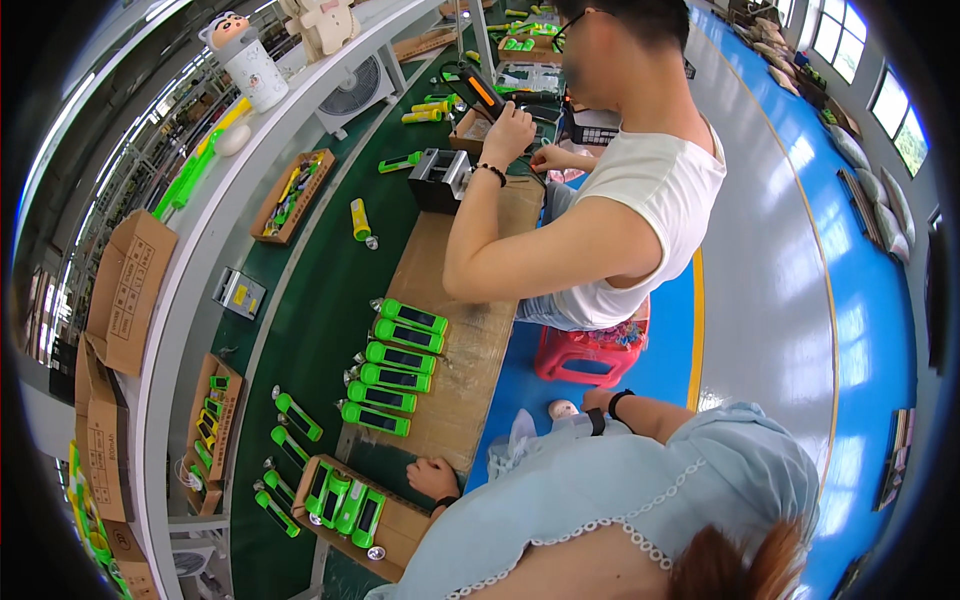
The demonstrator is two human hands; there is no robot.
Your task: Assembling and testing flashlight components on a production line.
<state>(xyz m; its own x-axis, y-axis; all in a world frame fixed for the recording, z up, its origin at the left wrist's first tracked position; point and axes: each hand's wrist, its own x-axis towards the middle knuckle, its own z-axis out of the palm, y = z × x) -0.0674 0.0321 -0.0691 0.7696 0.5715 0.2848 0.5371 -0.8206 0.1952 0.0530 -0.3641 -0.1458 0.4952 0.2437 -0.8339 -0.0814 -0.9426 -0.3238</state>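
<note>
My left hand (pixel 433 478) rests at the near edge of a cardboard sheet (pixel 462 405), fingers slightly bent and apart, holding nothing. Beside it stands an open cardboard box (pixel 405 520) holding several green flashlights (pixel 345 507) with dark panels. Beyond this hand, more green flashlights (pixel 398 376) lie in a row on the sheet, their silver ends toward the left. Low on the right, beside my lap, is my right hand (pixel 597 400), below a dark wristband; its fingers cannot be made out.
Several flashlights (pixel 298 416) lie left of the box on the green bench. A co-worker in white (pixel 640 200) sits ahead on a red stool (pixel 590 352), one hand raised to a black-and-orange tool (pixel 482 92). Parts boxes (pixel 292 197) line the left, under a shelf (pixel 215 190).
</note>
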